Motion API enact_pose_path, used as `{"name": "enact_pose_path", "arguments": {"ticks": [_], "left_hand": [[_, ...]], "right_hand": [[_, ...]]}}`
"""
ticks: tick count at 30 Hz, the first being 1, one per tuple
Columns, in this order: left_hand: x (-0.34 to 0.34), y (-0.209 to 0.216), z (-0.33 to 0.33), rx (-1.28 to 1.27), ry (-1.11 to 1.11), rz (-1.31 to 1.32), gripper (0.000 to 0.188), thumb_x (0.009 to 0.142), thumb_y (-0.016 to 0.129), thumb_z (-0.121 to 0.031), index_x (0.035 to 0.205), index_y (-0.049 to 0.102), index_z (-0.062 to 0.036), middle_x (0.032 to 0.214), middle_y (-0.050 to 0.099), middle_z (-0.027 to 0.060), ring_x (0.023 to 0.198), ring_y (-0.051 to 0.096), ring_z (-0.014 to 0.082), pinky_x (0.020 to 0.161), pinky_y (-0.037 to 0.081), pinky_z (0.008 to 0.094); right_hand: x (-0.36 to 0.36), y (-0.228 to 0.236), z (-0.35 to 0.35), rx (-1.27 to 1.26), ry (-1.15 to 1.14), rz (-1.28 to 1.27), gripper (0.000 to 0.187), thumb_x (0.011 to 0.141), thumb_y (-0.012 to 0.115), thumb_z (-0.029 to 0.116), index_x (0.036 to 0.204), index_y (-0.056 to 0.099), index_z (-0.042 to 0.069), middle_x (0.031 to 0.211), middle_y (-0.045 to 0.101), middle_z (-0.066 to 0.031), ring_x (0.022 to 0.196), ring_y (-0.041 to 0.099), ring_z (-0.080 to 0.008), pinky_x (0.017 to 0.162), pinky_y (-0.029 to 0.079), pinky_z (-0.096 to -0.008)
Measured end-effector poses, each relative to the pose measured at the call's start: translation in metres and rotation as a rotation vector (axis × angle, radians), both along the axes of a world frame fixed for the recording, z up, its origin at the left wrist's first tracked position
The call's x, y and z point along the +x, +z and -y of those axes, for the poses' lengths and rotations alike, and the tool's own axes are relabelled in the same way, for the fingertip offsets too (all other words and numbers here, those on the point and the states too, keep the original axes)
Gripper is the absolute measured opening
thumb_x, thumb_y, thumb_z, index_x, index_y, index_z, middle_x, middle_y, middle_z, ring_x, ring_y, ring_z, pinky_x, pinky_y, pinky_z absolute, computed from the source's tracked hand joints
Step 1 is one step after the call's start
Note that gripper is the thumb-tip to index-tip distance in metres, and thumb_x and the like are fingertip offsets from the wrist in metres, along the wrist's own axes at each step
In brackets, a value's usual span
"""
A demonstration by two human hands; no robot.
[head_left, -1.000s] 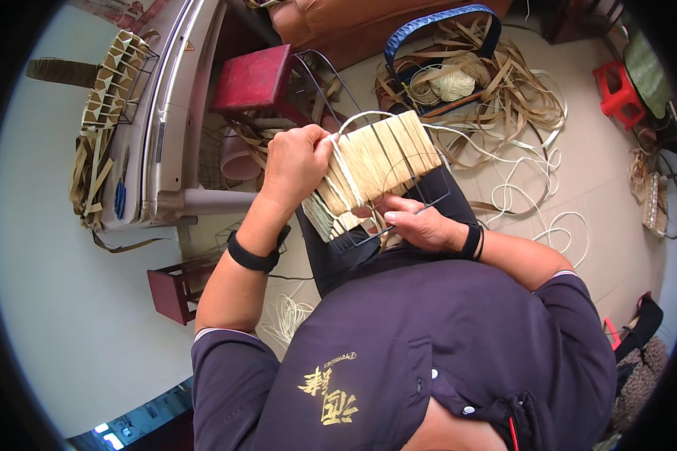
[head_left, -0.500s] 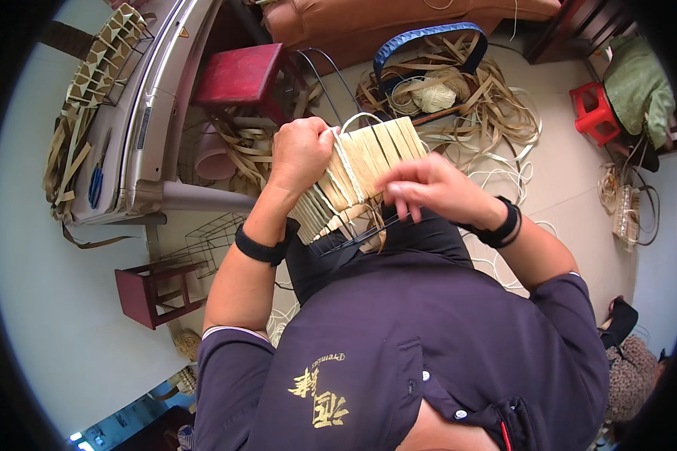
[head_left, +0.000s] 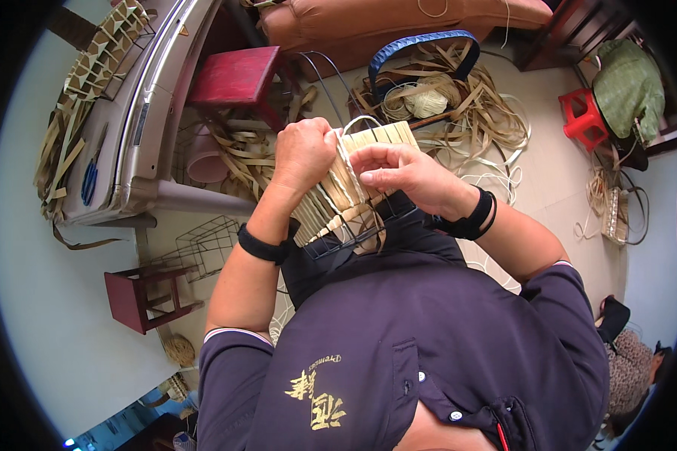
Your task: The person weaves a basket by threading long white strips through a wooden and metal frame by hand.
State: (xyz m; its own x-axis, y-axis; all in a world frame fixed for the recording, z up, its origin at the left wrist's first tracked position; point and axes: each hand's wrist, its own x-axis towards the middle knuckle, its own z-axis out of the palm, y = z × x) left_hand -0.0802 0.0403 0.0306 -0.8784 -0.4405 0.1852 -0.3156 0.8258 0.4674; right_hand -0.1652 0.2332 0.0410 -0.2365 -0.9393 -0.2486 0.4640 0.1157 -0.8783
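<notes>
A partly woven basket (head_left: 389,136) rests across my lap, its black wire frame wrapped with flat tan strips. A twisted cream cord (head_left: 346,159) runs down over the strips and loops at the far edge. My left hand (head_left: 306,152) is closed in a fist at the basket's upper left, where the cord runs in beside the thumb. Over the weave, my right hand (head_left: 405,177) curls its fingers and thumb in against the cord; what lies between the tips is hidden. At the near end, thin tan strip ends (head_left: 370,229) hang by the bare wire.
Beyond the basket lie loose tan strips (head_left: 496,113) and a cream cord ball (head_left: 426,104) beside a blue-wrapped handle (head_left: 421,39). Left are a red stool (head_left: 233,75), a pink bin (head_left: 207,158) and a table with blue-handled scissors (head_left: 89,183). A red plastic stool (head_left: 584,122) stands right.
My right hand has moved up and left from the basket's near edge, its fingers drawing in over the cord. The left fist stays at the same corner of the basket.
</notes>
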Motion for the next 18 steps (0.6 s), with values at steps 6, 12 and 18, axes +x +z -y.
{"name": "enact_pose_path", "arguments": {"ticks": [6,12,18], "left_hand": [[0.001,0.006,0.002,0.018,-0.006,0.016,0.025,0.086,0.062,-0.024,0.08,0.073,-0.0031,0.078,0.069,0.0208,0.076,0.067,0.04,0.073,0.054,0.048],[0.006,0.007,0.016,0.037,0.016,-0.022,0.022,0.087,0.061,-0.023,0.082,0.072,-0.0044,0.079,0.069,0.0201,0.077,0.068,0.0392,0.074,0.055,0.0474],[0.025,0.007,0.063,0.128,0.098,-0.074,0.026,0.089,0.065,-0.027,0.079,0.071,-0.0026,0.074,0.067,0.0194,0.071,0.067,0.0365,0.067,0.051,0.044]], "right_hand": [[-0.014,0.006,-0.035,-0.144,0.24,-0.035,0.023,0.096,0.065,0.018,0.11,0.068,0.0,0.103,0.071,-0.0056,0.101,0.064,-0.0129,0.092,0.047,-0.0291],[-0.059,0.041,-0.144,-0.494,0.433,-0.155,0.027,0.091,0.072,0.022,0.081,0.071,-0.003,0.084,0.073,-0.0174,0.079,0.072,-0.0272,0.085,0.055,-0.0415],[-0.167,0.132,-0.418,-0.712,-0.203,-0.575,0.028,0.093,0.071,0.023,0.11,0.062,0.002,0.082,0.061,-0.0048,0.073,0.061,-0.0157,0.071,0.054,-0.0301]]}}
